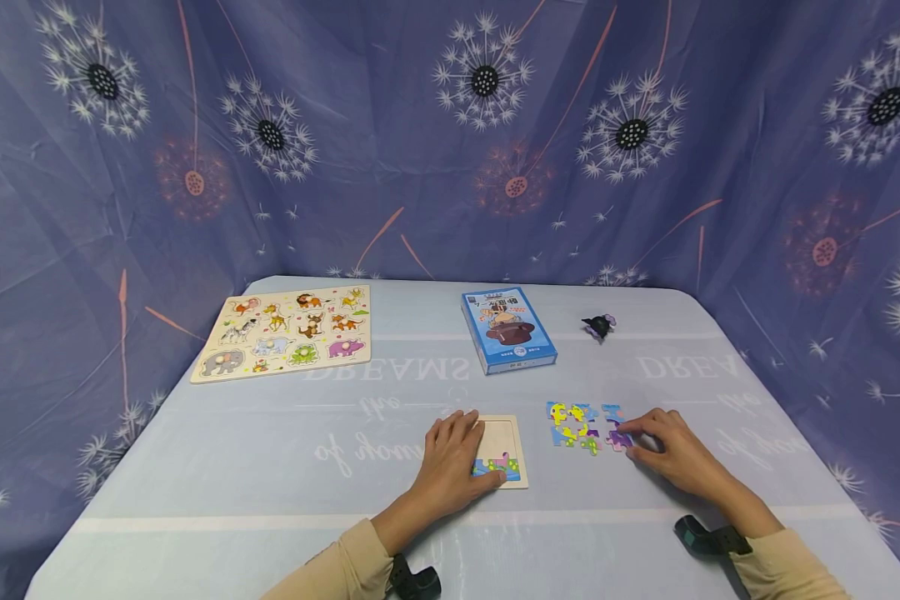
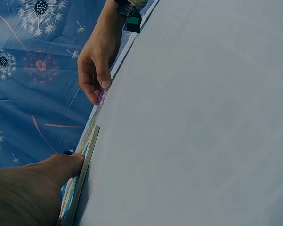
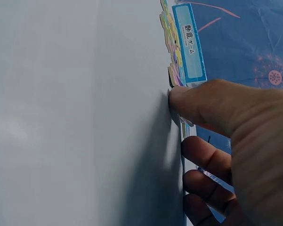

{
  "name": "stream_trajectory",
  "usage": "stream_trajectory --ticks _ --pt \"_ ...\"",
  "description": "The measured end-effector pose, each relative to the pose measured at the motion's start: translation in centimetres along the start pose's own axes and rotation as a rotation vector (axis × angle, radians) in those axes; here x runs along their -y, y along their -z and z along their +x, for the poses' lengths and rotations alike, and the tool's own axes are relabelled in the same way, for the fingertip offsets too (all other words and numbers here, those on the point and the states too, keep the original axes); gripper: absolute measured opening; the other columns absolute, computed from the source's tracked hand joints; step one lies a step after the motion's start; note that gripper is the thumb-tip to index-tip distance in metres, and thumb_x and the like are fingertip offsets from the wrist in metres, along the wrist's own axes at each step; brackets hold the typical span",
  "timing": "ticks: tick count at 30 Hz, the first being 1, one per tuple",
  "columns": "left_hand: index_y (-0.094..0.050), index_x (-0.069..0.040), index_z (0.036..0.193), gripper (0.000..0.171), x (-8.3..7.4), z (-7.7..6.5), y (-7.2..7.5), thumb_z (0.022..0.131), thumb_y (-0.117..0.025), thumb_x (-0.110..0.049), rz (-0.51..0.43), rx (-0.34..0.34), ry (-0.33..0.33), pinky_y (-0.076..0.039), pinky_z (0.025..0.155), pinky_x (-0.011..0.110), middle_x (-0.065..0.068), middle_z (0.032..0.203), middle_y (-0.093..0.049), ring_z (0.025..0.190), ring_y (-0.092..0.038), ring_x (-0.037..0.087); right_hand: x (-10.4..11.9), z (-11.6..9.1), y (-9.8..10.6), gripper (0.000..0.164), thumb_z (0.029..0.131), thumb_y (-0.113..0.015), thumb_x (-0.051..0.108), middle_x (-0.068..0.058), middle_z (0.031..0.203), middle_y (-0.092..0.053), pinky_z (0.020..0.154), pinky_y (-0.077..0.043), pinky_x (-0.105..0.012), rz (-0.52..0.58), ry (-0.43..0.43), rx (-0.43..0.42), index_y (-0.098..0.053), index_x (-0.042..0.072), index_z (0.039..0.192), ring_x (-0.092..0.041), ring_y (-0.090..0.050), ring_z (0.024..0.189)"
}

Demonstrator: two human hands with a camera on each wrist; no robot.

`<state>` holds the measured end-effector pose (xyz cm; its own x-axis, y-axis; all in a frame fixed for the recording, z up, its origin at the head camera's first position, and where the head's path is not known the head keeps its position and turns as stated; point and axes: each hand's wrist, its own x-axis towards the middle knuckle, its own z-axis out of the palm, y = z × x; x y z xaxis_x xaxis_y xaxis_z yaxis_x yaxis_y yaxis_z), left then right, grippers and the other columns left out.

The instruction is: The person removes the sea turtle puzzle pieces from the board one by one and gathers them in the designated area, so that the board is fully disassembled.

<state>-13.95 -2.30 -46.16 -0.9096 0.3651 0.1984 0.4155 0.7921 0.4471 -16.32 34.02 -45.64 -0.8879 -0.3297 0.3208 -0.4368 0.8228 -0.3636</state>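
My left hand point(image 1: 450, 467) lies over the left side of a small wooden puzzle tray point(image 1: 523, 467), its thumb point(image 2: 68, 165) on the tray's lower part. Along the tray's bottom sit joined blue, green and pink jigsaw pieces point(image 1: 504, 465); my palm hides the tray's left part. To the right, my right hand point(image 1: 675, 454) pinches a purple jigsaw piece point(image 1: 615, 440) between thumb and fingers, low at the tabletop. Beside it lies a loose group of yellow, blue and green jigsaw pieces point(image 1: 570, 423). A blue piece point(image 1: 612, 412) lies just above the purple one.
A blue game box point(image 1: 508, 330) with a hat picture lies behind the tray. A small dark object point(image 1: 598, 326) is right of the box. At the back left lies a wooden animal peg board point(image 1: 288, 329). A dandelion-print curtain point(image 1: 390, 150) surrounds the table's back and sides.
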Motion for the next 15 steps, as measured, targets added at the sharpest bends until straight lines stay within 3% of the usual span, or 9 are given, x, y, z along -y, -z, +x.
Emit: stream_trajectory --ticks 15 --pt "-0.05 -0.006 0.135 0.074 0.01 0.03 0.03 0.079 -0.066 -0.052 0.003 -0.003 -0.006 -0.021 0.11 0.056 0.01 0.145 -0.041 0.137 -0.031 0.031 -0.17 -0.21 -0.17 0.031 0.075 -0.077 0.013 0.006 0.094 -0.055 0.067 -0.029 -0.024 0.021 0.026 -0.001 -0.071 0.019 0.105 -0.004 -0.033 0.083"
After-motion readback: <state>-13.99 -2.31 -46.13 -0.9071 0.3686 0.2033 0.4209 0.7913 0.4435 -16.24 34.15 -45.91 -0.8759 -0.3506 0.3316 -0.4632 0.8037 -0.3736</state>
